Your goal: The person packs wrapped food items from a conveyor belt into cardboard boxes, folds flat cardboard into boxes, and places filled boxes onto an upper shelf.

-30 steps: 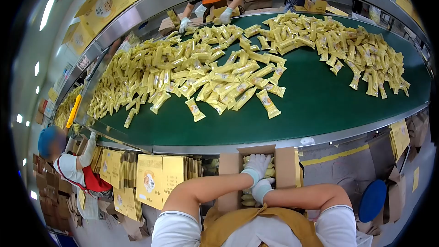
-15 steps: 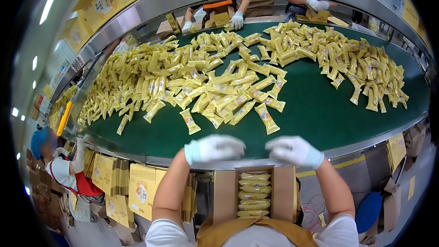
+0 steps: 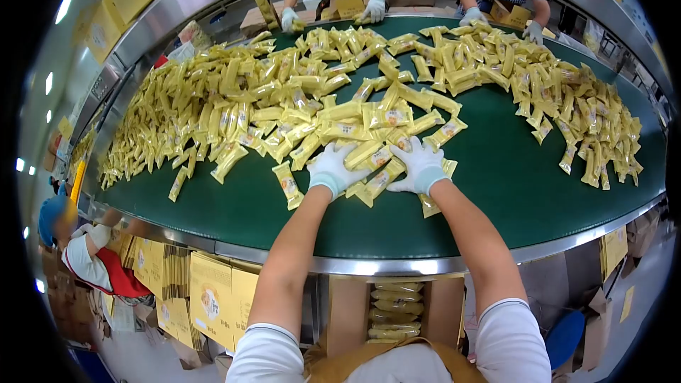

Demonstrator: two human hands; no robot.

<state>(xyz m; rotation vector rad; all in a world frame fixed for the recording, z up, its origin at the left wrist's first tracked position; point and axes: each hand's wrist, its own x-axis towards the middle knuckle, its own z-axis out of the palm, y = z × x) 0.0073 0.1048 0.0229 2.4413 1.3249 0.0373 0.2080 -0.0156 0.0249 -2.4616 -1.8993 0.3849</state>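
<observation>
Your left grip and right grip are spread wide at the heap's near edge on the green belt, with a yellow packet between them, its long axis slanting from near left to far right.

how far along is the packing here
Done: a row of packets lies in the open box. In hand: the left hand and right hand are spread on loose packets on the green belt. Left, it seems: those packets, the large heap and closing the box; how much room it has is unclear.
</observation>
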